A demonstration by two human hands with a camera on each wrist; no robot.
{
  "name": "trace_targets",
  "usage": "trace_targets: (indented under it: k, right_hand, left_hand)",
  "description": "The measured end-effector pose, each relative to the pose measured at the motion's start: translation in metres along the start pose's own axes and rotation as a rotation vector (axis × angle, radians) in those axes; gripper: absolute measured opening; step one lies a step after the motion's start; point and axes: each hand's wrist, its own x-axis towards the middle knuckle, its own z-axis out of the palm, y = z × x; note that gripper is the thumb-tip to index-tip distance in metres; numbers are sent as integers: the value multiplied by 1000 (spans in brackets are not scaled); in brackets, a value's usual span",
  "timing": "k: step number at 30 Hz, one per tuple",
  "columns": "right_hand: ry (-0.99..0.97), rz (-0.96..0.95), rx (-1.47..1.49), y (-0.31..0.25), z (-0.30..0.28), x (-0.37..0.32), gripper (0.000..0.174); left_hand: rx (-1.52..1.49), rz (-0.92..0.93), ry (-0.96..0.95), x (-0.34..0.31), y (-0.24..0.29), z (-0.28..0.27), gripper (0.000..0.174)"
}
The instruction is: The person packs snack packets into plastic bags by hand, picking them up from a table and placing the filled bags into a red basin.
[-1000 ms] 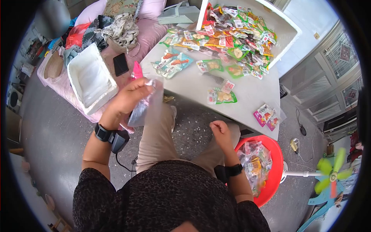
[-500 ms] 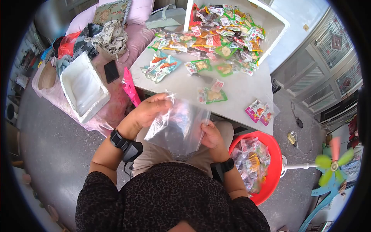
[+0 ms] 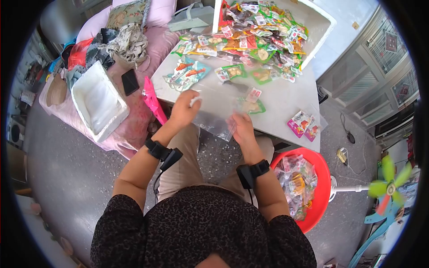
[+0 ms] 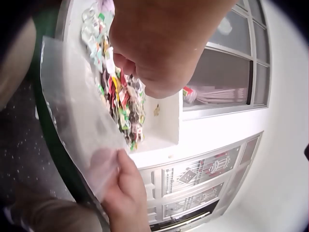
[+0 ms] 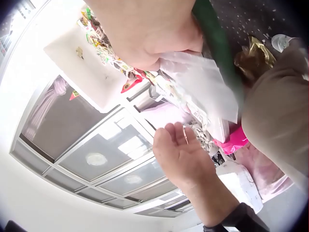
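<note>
My right hand [image 3: 242, 127] pinches a clear plastic bag [image 3: 214, 125] by its edge, over the front edge of the table. The bag hangs flat and see-through, and its sheet stretches away from the right hand [image 4: 126, 193] in the left wrist view. My left hand [image 3: 184, 109] is at the bag's other side with curled fingers; a small white piece [image 3: 195, 101] shows at its thumb and fingertips. In the right wrist view the left hand [image 5: 186, 152] stands apart from the bag [image 5: 203, 82]. What the white piece is cannot be told.
Snack packets [image 3: 263, 38] spill from a white foam box [image 3: 319, 38] onto the table [image 3: 277, 116]. Blue-white packets [image 3: 185, 73] and pink packets [image 3: 301, 124] lie there too. A red basin [image 3: 321, 178] of bagged packets stands right, near a spinning fan [image 3: 390, 187]. An empty foam box [image 3: 100, 100] sits left.
The left hand came from the left with the bag and the right hand took hold of its edge. Since then both hands have moved up toward the table, and the left hand has turned over.
</note>
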Motion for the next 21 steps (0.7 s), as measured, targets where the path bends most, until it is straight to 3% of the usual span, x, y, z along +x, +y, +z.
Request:
trace_targets:
  k: [4,10,21]
  right_hand:
    - [-68,-36,107,15,4,11,6]
    - [-225,-15,243,13,-1,7,10]
    - [-196,-54,66,13,-15,10,15]
  left_hand:
    - [39,109,-364,-20,8,43,23]
    - [33,-61,-406,-21,20,66,28]
    - [141,-52,-449,-17,26,76,29]
